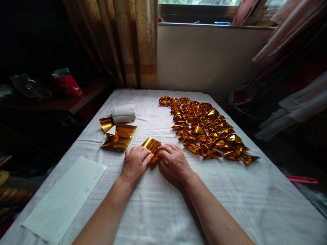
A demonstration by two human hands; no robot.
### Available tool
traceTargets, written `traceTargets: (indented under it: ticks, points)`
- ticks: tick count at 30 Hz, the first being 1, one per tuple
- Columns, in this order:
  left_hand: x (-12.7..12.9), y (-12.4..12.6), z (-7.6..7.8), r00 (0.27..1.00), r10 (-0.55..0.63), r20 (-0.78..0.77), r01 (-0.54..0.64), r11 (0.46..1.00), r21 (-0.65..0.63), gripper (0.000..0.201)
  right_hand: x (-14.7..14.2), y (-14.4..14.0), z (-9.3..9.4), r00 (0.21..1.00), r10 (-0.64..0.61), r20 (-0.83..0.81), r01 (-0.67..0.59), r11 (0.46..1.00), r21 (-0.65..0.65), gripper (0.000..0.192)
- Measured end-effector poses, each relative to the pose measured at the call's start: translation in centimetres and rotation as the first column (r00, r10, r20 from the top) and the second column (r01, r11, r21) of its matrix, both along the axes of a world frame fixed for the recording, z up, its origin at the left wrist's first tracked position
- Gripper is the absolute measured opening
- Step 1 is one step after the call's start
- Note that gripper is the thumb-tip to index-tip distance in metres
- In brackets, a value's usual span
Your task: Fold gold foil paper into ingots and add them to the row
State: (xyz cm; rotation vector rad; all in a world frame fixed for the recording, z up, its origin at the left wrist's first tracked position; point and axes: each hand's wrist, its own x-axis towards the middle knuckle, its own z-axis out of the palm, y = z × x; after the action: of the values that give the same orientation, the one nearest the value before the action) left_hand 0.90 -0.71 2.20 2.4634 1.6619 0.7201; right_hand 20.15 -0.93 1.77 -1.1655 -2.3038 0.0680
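Bare forearms point(107, 207) are filling the frame's bottom, left hand point(136, 162) and right hand point(175, 162) are gripping a glossy, gold, rectangular foil piece point(152, 144) at centre; uneven finger pressure could be skewing its creases, opposing tugs risking a tear!

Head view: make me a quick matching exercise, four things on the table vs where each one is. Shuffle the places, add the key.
Things
1. White roll
2. Single foil piece
3. Folded gold pieces
4. Pale paper sheet

Places
A. Grouped in rows on the right side of the white cloth
B. Between the left hand and the right hand
C. On the near left part of the cloth
D. Just beyond the loose foil, left of centre

Pairs: 1-D, 2-B, 3-A, 4-C
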Motion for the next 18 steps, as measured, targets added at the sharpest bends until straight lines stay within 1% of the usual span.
traceTargets:
  ticks: [3, 5, 9, 12, 16, 18]
  points:
    - [0.3, -0.3, 0.2, 0.999, -0.048, 0.009, 0.049, 0.998, -0.044, 0.02, -0.1, -0.1, 0.0, 1.0, -0.003, -0.008, 0.003, 1.0, -0.027, 0.011]
    - [0.2, -0.4, 0.3, 0.996, -0.084, 0.006, 0.084, 0.994, -0.077, 0.026, -0.2, -0.1, 0.1, 1.0, 0.011, -0.017, -0.012, 0.999, -0.045, 0.01]
    - [-0.4, -0.3, 0.5, 0.975, -0.221, 0.034, 0.224, 0.967, -0.118, 0.035, -0.3, -0.2, 0.3, 1.0, 0.016, -0.014, -0.017, 0.997, -0.07, 0.005]
    - [-1.0, -0.1, 0.5, 0.953, -0.299, 0.043, 0.303, 0.943, -0.14, 0.033, -0.4, -0.4, 0.1, 0.999, 0.045, -0.016, -0.046, 0.996, -0.073, 0.006]
    - [-1.8, 0.0, 0.4, 0.938, -0.346, -0.015, 0.338, 0.926, -0.17, 0.018, -0.1, -0.3, -0.3, 0.995, 0.097, -0.032, -0.099, 0.99, -0.105, 0.003]
    - [-2.1, 0.2, 0.1, 0.936, -0.35, -0.038, 0.34, 0.927, -0.156, 0.02, 0.6, 0.0, -0.5, 0.995, 0.092, -0.032, -0.095, 0.99, -0.108, 0.014]
